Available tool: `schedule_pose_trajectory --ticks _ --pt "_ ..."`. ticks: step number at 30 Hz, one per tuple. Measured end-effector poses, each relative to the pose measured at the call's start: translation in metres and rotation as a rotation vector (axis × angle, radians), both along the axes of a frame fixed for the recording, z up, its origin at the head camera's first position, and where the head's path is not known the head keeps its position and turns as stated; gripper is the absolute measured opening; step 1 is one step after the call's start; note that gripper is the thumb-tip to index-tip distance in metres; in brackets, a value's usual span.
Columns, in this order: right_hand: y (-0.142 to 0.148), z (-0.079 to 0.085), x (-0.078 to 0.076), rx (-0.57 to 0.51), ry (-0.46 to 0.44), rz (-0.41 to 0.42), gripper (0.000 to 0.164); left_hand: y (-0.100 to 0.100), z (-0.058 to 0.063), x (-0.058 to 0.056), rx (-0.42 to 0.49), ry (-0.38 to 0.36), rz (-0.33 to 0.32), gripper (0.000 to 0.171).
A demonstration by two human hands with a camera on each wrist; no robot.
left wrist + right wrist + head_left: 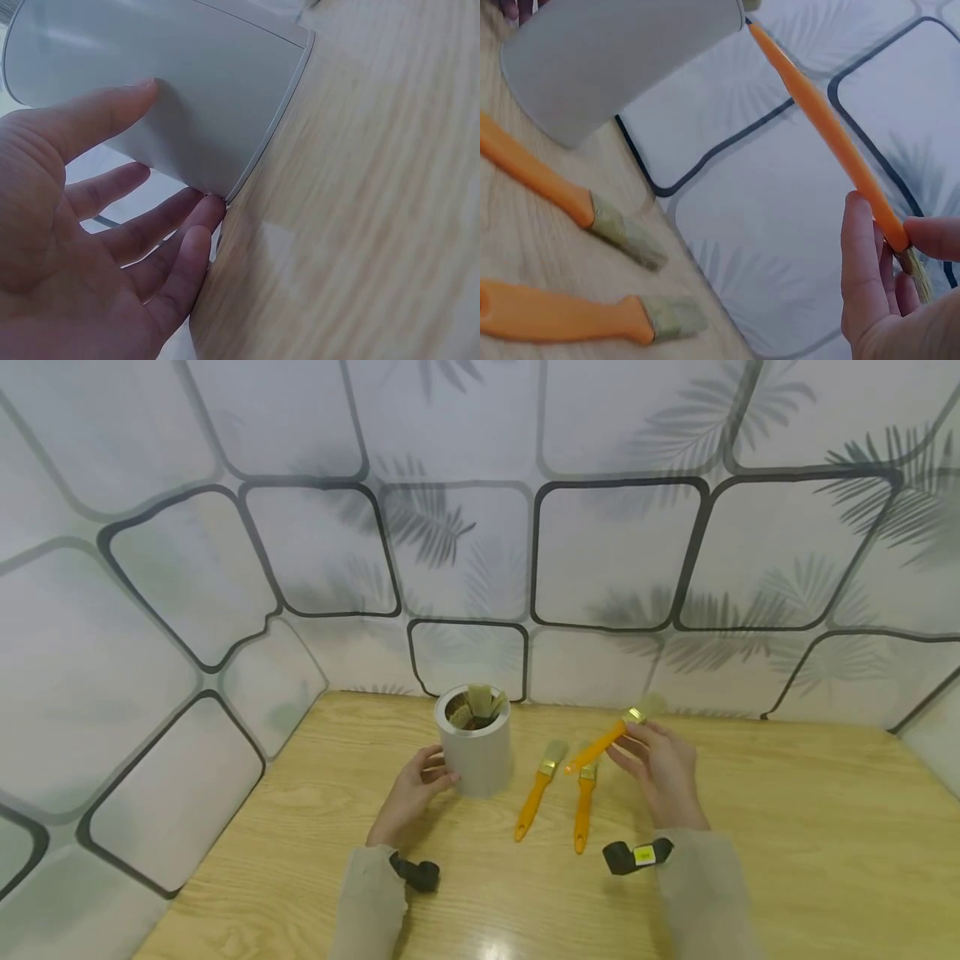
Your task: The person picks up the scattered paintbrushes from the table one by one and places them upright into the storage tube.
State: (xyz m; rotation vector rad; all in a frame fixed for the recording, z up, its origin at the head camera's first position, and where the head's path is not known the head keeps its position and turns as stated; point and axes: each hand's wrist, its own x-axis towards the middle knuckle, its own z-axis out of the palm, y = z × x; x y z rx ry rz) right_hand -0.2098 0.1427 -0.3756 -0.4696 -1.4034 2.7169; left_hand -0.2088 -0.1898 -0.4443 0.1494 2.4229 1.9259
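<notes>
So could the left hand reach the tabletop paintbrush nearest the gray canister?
Probably yes: the canister partly blocks the left hand, but open tabletop in front leaves a way to that paintbrush.

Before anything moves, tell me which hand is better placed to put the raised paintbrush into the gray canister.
Right, it seems: the right hand pinches the raised paintbrush near its bristles, while the left hand touches the gray canister and could steady it.

The head view looks forward and down from above the can's [476, 764] near side, farthest off. The left wrist view, tilted, sees the can close up; the right, also tilted, faces the wall [757, 202] behind it. All share the can.
</notes>
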Motion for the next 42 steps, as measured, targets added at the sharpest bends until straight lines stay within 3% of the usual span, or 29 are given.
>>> schedule_pose_trajectory --ticks 10,20,29,36,42 --pt "-0.022 0.015 -0.014 -0.059 0.055 -0.082 0.026 0.002 -0.001 0.0 -0.001 0.029 0.0 0.065" --pt "-0.035 0.025 -0.026 -0.086 0.096 -0.103 0.028 0.009 -0.002 -0.006 0.046 0.13 0.0 0.069" --pt "-0.055 0.038 -0.048 -0.133 0.068 -0.135 0.009 0.001 -0.002 -0.003 0.062 0.224 -0.031 0.074" --pt "-0.069 0.04 -0.056 -0.053 0.122 -0.143 0.012 0.004 0.001 -0.005 0.051 0.118 0.019 0.071" --pt "-0.081 0.042 -0.058 -0.006 0.152 -0.135 0.005 0.006 0.003 -0.003 0.049 0.1 0.029 0.068"
